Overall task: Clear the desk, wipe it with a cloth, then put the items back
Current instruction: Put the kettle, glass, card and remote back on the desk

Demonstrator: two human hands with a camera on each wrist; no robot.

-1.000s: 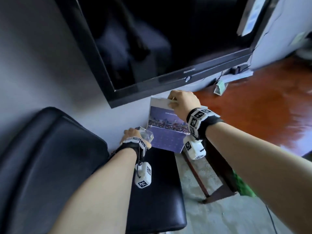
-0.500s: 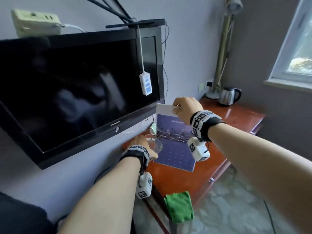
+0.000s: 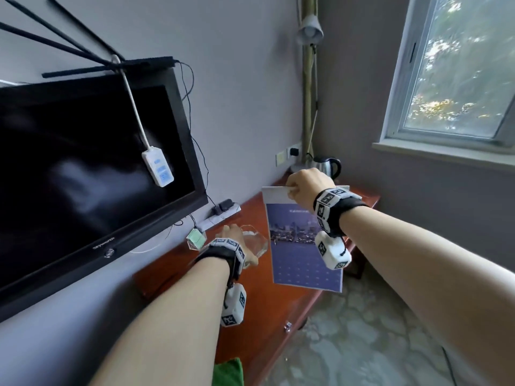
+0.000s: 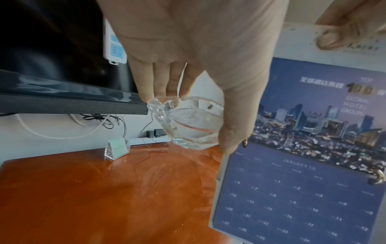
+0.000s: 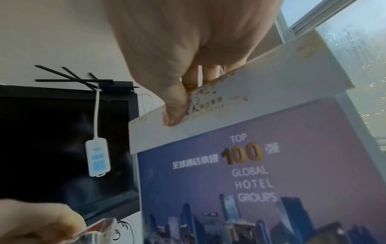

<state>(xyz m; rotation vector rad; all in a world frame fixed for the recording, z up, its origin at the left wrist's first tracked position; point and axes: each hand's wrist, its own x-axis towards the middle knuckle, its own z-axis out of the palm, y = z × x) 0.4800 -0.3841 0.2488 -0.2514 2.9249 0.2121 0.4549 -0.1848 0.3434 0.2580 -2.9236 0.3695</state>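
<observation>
Calendar: a wall calendar (image 3: 301,246) with a night city skyline, "GLOBAL HOTEL GROUPS" lettering and a January grid hangs upright in the air above the desk (image 3: 178,274), clear of the wood, its lower edge past the desk's front edge.
Right hand: the right hand (image 3: 305,186) pinches the calendar's white top strip, thumb (image 5: 174,113) pressed on the front face and fingers curled behind the top edge.
Glass dish: a small clear faceted glass dish (image 4: 188,122) is held above the desk, just left of the calendar and near its left edge; whether the two touch cannot be told.
Left hand: the left hand (image 3: 237,240) grasps the glass dish, fingertips (image 4: 146,95) on one side of the rim and the thumb down the other side.
Desk: reddish-brown, glossy, set against the wall.
Card holder: a clear stand with a pale green card (image 4: 117,147) sits on the desk near the wall, left of the dish.
Power strip on desk: a white strip with black plugs (image 3: 223,210) lies along the wall at the back of the desk.
Cloth: a green cloth (image 3: 228,371) shows at the desk's near end; what it rests on cannot be told.
Kettle: a steel kettle (image 3: 326,164) stands at the desk's far end, partly behind the right hand.
Television: a black screen (image 3: 83,176) is mounted on the wall above the desk, with a white socket strip (image 3: 158,169) dangling in front of it on a cord.
Window: on the wall beyond the desk's far end (image 3: 457,65).
</observation>
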